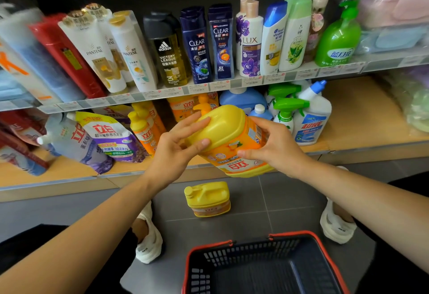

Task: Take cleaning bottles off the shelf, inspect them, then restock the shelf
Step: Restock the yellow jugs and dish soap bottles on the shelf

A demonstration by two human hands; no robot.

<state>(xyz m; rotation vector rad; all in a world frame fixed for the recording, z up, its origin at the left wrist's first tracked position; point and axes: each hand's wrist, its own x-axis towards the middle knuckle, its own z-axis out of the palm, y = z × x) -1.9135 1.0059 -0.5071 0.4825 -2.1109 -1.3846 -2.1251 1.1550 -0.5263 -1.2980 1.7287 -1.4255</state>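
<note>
I hold a big yellow detergent jug (228, 138) with an orange label in the air in front of the lower shelf (362, 117), tilted so its label reads upside down. My left hand (176, 148) grips its yellow top end from the left, thumb and fingers curled round it. My right hand (271, 146) grips its labelled side from the right. A second, similar yellow jug (208, 198) stands upright on the grey floor below. More orange and yellow bottles (145, 128) stand on the lower shelf behind.
A dark shopping basket (262, 263) with red rim sits on the floor between my feet. Spray bottles (286, 112) and a white toilet cleaner (311, 117) stand on the lower shelf at right, refill pouches (109, 138) at left. Shampoo bottles (197, 45) fill the upper shelf.
</note>
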